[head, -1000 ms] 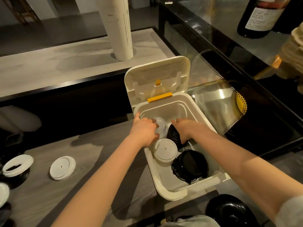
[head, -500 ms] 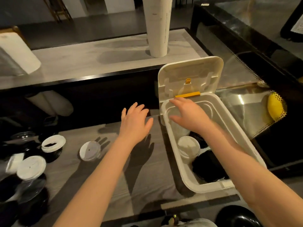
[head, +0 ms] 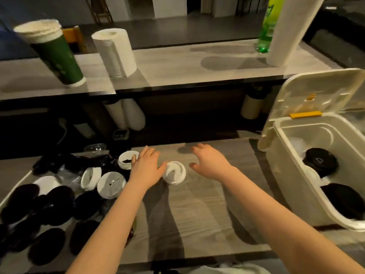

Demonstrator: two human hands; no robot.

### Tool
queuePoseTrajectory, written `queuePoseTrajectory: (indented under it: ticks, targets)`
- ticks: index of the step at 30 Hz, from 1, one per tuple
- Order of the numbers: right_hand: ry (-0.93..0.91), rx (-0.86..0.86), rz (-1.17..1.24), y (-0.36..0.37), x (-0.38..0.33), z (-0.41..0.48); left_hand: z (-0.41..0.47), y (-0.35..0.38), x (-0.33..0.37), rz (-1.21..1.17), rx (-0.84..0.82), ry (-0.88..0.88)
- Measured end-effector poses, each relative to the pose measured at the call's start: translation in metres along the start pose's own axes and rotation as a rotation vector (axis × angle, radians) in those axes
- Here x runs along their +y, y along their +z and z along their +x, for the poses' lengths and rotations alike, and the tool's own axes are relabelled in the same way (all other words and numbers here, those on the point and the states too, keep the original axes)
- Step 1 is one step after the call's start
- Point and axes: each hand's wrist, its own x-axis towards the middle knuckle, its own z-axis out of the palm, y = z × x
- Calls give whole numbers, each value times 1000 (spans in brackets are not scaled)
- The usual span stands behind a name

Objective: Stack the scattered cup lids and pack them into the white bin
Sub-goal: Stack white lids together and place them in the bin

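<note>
A green cup stack [head: 57,56], paper towel roll [head: 116,54] and green bottle [head: 267,24] stand on the upper shelf [head: 197,62].

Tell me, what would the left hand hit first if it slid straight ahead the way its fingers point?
Probably nothing: beyond the left hand lies bare grey wooden counter up to its far edge. The white round plastic lid sits just left of that line.
</note>
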Motion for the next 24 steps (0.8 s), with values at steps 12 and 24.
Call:
queuePoseTrajectory:
  ticks: [12, 24]
  targets:
    - [295, -257, 182, 107, -48, 68, 62, 5, -138, 104, -147, -96]
    - [369, -99, 249, 113, -44, 86, 91, 27, -152, 81, -207, -170]
